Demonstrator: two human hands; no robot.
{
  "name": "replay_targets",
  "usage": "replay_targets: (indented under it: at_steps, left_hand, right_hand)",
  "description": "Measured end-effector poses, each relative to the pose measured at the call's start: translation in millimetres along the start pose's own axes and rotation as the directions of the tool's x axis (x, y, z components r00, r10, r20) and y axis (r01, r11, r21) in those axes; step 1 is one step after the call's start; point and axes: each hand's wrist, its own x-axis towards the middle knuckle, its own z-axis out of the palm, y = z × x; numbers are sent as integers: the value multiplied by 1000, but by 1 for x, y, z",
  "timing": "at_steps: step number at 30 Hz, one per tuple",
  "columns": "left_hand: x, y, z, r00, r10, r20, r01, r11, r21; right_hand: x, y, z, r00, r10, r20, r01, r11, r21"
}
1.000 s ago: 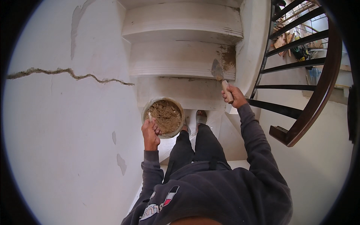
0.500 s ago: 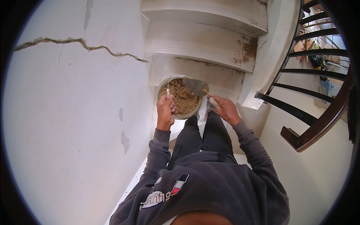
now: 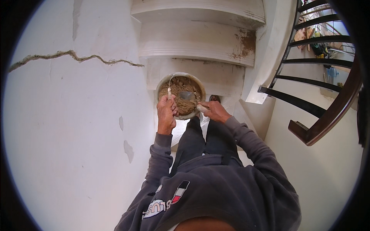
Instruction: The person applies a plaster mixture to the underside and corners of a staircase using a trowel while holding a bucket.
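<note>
Brown mortar fills round bowl [image 3: 181,79], held over stair tread. I see left hand [image 3: 166,111] clamped on near-left rim. Right hand [image 3: 214,111] grips trowel [image 3: 187,96]; blade points left into mix, handle toward right rim.

Right hand [image 3: 216,111] now off the stained riser; its trowel [image 3: 187,96] sits in the bowl [image 3: 162,82] of brown mortar.

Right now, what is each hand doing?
Left hand: closed on the rim of the round grey pan of brown mortar.
Right hand: closed on the metal trowel.
</note>
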Motion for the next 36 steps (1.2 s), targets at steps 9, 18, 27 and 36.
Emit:
replay_targets:
  at_steps: [9, 18, 27, 36]
  left_hand:
    - [7, 5, -23, 999, -6, -31, 8, 999, 49]
    - [3, 0, -40, 993, -23, -118, 23, 1000, -2]
    - [-6, 0, -66, 986, -14, -168, 13, 1000, -9]
    - [-11, -1, -85, 986, 16, -167, -15, 1000, 5]
  right_hand:
    - [-18, -37, -59, 958, 246, 147, -287, 817, 500]
    - [-21, 15, -70, 870, 486, -81, -418, 815, 401]
    - [7, 29, -51, 927, 365, -89, -305, 869, 390]
    - [15, 55, -47, 753, 591, 289, -495, 219, 841]
